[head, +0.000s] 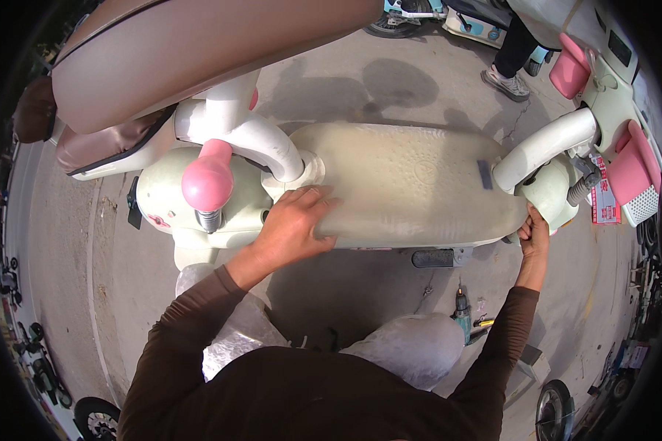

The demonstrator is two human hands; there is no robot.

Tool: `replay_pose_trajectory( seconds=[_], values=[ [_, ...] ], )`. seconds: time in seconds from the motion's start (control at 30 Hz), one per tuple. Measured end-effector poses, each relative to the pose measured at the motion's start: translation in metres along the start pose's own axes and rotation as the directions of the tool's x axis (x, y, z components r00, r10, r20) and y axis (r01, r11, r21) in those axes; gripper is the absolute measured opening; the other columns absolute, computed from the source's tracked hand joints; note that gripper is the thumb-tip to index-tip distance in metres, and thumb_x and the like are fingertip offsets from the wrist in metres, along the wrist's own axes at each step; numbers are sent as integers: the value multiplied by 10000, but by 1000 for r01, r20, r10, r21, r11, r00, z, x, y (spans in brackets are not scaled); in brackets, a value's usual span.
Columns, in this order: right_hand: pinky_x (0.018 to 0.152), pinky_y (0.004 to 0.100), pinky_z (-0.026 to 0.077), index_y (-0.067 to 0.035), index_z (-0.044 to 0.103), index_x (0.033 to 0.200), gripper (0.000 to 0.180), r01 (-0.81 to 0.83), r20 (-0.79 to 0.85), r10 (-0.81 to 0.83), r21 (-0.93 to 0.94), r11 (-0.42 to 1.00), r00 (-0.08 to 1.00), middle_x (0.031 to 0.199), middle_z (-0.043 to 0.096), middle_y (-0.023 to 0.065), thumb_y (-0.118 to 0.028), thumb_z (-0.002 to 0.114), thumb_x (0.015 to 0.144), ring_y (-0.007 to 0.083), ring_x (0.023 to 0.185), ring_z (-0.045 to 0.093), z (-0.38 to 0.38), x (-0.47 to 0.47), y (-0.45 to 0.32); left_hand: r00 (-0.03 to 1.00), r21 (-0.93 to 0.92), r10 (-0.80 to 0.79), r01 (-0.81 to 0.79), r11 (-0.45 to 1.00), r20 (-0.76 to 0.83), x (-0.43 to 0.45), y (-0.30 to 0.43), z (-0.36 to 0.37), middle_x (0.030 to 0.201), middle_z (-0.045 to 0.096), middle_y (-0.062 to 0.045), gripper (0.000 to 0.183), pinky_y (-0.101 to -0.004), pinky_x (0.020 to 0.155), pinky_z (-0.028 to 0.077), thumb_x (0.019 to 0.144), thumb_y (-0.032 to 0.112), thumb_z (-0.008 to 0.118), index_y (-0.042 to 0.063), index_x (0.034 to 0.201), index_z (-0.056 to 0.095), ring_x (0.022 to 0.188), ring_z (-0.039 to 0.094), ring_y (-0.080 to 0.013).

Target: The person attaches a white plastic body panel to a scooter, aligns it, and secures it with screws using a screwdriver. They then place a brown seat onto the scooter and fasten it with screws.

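A pale green and white electric scooter stands side-on before me, with a translucent cream footboard mat (397, 182) over its floor. My left hand (300, 223) lies on the mat's near left corner, thumb and fingers spread, below the base of the white seat tube (278, 149). At the right end, my right hand (534, 230) touches the mat's near edge beside the front fender (549, 193). Its fingers are curled, and whatever is between them is hidden. A dark patch (484, 175) marks the mat near the white front tube (549, 146).
The brown saddle (215, 55) overhangs at upper left, above a pink bulb-shaped part (208, 175). A footrest (433, 258) juts out below the floor. A cordless drill (462, 314) lies by my plastic-covered knee. Another person's shoe (506, 84) is beyond the scooter.
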State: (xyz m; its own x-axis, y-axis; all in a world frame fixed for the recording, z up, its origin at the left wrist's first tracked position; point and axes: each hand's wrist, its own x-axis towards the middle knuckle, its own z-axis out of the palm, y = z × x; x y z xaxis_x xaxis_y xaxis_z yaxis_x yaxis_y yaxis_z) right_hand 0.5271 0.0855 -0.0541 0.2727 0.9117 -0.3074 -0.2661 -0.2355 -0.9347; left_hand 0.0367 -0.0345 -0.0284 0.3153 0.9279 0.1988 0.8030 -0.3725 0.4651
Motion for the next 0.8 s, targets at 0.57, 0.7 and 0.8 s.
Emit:
replay_pose_trajectory(
  seconds=[0.57, 0.7, 0.8],
  values=[
    [349, 206, 157, -124, 499, 704, 328, -89, -69, 68, -356, 930, 995, 505, 311, -88, -371, 669, 836, 24, 387, 225, -1, -27, 8, 999, 148, -49, 46, 988, 21, -30, -9, -12, 1240, 518, -156, 594, -388, 865, 486, 651, 92, 742, 118, 1215, 560, 1108, 532, -336],
    [379, 218, 186, -120, 499, 714, 351, -70, -34, 61, -512, 856, 998, 518, 324, -85, -409, 651, 843, 34, 413, 243, 12, -18, 3, 997, 168, -68, 60, 984, 44, -35, -17, -17, 1256, 508, -155, 632, -392, 873, 483, 626, 51, 741, 146, 1225, 562, 1102, 536, -341],
    [379, 218, 192, -120, 468, 757, 350, -113, -109, 70, -470, 875, 992, 527, 324, -83, -418, 617, 865, 38, 415, 239, 8, -19, 7, 991, 166, -118, 106, 980, 62, -34, -15, -22, 1261, 504, -155, 666, -418, 915, 425, 582, 97, 782, 129, 1214, 573, 1095, 518, -340]
  ],
)
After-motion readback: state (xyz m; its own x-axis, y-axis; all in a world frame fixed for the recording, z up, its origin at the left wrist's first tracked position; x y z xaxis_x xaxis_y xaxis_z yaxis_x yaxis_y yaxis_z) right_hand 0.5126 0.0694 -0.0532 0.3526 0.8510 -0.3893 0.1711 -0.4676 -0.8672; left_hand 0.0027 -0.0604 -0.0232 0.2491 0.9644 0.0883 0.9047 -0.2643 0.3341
